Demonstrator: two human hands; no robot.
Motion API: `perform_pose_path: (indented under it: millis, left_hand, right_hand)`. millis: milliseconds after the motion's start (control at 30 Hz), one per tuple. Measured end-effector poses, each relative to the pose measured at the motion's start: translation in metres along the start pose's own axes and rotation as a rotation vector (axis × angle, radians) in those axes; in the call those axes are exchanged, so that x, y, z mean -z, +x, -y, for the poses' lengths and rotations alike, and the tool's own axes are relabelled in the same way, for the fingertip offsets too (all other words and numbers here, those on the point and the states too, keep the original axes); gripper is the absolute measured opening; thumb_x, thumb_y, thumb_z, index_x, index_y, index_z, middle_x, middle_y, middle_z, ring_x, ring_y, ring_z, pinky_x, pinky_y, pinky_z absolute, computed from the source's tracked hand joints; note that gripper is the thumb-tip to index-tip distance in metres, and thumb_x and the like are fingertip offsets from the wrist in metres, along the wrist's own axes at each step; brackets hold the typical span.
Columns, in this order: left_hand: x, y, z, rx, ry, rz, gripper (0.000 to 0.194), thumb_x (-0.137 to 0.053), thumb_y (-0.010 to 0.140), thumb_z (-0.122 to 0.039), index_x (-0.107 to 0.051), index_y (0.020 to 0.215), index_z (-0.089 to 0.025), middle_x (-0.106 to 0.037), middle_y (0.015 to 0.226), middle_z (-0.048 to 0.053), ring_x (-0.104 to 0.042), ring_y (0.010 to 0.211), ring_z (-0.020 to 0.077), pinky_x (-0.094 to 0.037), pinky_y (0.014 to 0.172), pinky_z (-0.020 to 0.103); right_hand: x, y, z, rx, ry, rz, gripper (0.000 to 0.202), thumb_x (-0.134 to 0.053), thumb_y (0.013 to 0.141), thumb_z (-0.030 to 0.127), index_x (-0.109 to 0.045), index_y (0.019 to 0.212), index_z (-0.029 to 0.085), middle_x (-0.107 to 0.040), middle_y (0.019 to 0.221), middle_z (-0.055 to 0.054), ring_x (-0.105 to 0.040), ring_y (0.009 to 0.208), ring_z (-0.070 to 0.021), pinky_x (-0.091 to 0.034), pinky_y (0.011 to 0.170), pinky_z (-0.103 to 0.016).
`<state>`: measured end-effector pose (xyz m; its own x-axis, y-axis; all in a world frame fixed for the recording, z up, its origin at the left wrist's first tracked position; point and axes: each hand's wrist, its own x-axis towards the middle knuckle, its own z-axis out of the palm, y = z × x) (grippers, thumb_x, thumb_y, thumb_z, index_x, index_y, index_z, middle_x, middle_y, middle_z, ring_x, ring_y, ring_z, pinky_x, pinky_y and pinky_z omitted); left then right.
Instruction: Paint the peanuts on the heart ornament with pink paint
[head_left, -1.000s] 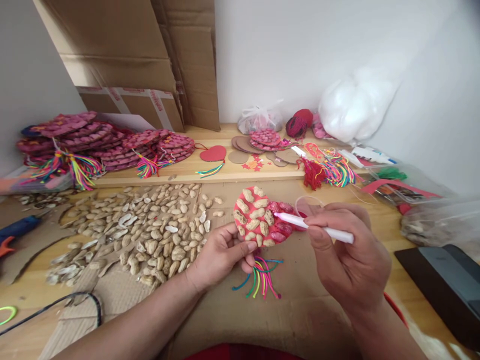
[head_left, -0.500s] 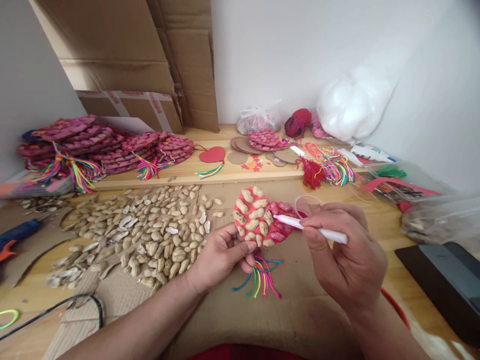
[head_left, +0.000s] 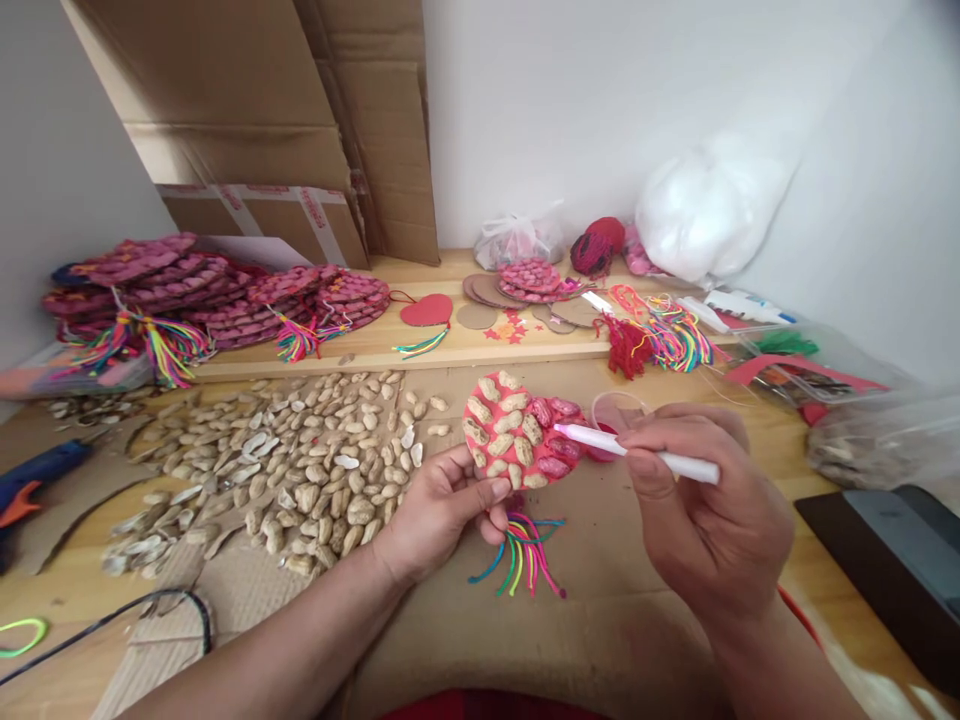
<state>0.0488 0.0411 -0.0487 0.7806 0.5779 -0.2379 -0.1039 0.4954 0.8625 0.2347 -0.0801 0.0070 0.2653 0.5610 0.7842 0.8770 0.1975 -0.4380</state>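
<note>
My left hand pinches the lower left edge of a red heart-shaped piece with peanut shells glued over it. Shells on its left part are bare tan; several on the right are coloured pink. My right hand is closed around a white marker, whose pink tip points left and lies at the pink shells. Whether the tip touches a shell I cannot tell. A tassel of coloured cords hangs below the heart. Just behind the marker is a small clear round cup with pink in it.
Loose peanut shells cover the cardboard to the left. A blue glue gun lies far left. Finished pink pieces are stacked on the back ledge, beside a red paper heart. A dark device lies at right.
My right hand and the marker have moved slightly right, and the tip now sits further right on the heart. My left hand has hardly moved.
</note>
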Motion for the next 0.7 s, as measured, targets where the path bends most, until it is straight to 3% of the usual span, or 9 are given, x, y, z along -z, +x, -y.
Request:
perform_pose_path:
  millis: [467,700]
  left_hand:
    - [-0.003,0.0,-0.004,0.022,-0.028,-0.013,0.031,-0.087,0.074,-0.033,-0.067,0.086,-0.012,-0.067,0.056,-0.002,-0.058,0.041,0.0066,-0.046,0.04,0.013]
    - [-0.003,0.0,-0.002,-0.002,0.001,-0.009,0.029,-0.084,0.078,-0.033,-0.065,0.087,-0.014,-0.068,0.056,-0.001,-0.061,0.043,0.0078,-0.049,0.044,0.014]
  right_hand:
    - [-0.002,-0.002,-0.003,-0.019,0.001,0.025,0.016,-0.067,0.085,0.014,-0.067,0.099,0.022,-0.07,0.09,-0.002,-0.062,0.096,-0.0201,-0.051,0.09,-0.041]
    - [0.005,0.006,0.008,0.089,-0.018,0.032,0.021,-0.067,0.083,0.009,-0.064,0.1,0.02,-0.069,0.088,-0.003,-0.061,0.09,-0.0197,-0.049,0.088,-0.043]
